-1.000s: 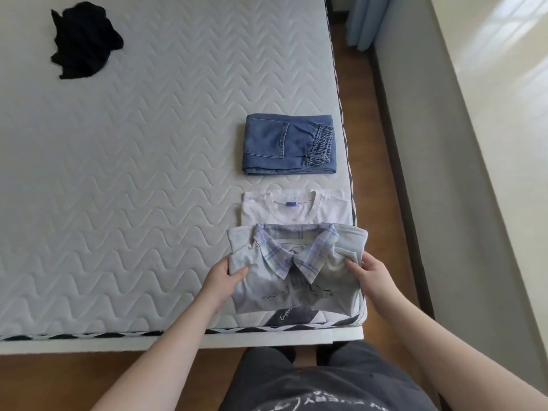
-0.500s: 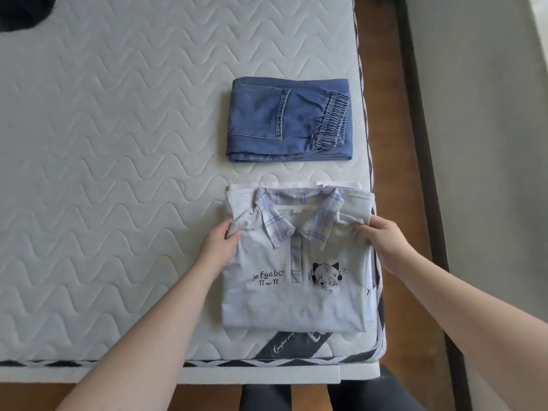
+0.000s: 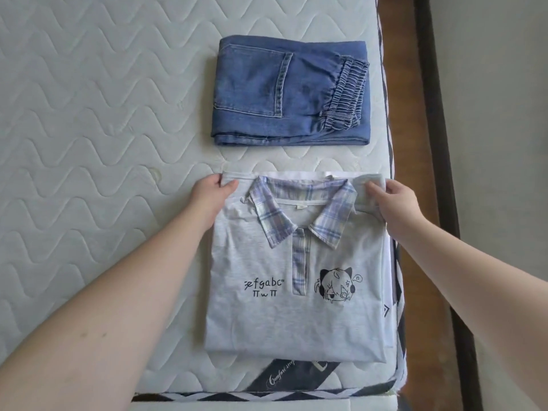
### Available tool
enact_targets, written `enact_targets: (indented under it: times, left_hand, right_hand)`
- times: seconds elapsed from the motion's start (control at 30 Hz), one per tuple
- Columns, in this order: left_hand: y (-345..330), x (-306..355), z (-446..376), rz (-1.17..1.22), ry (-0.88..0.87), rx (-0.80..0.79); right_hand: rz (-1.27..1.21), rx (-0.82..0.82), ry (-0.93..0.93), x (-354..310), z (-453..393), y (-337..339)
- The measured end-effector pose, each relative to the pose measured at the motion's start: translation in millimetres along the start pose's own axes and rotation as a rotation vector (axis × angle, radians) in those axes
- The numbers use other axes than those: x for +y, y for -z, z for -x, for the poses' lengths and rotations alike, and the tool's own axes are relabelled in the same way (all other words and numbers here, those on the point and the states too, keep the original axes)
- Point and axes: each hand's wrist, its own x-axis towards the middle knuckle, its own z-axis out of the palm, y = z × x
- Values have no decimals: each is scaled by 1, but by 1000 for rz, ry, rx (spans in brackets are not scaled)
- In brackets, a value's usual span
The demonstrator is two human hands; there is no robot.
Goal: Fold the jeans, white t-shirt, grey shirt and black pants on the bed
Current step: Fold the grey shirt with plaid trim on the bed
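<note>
On bed point(image 3: 89, 114), hands apparently gripping grey shirt point(image 3: 296, 315)

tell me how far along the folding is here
Done: the jeans lie folded on the mattress. In hand: the grey shirt is folded and lies on the white t-shirt, whose edge shows at the collar; the left hand and right hand grip its top corners. Left: the black pants are out of view, so I can't tell their state.
</note>
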Motion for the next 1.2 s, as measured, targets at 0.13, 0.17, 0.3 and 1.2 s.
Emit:
enact_targets:
  times: [0.13, 0.17, 0.3, 1.2]
  left_hand:
    - [8, 0, -10, -47, -58, 73]
    - [8, 0, -12, -29, -66, 81]
    - [6, 0, -22, -85, -94, 112]
    - [47, -154, 159, -497, 216, -277]
  right_hand:
    - [13, 27, 81, -11, -12, -8]
    - [3, 35, 88, -13, -16, -8]
    - [69, 44, 94, -12, -35, -8]
    - [855, -152, -25, 125, 175, 32]
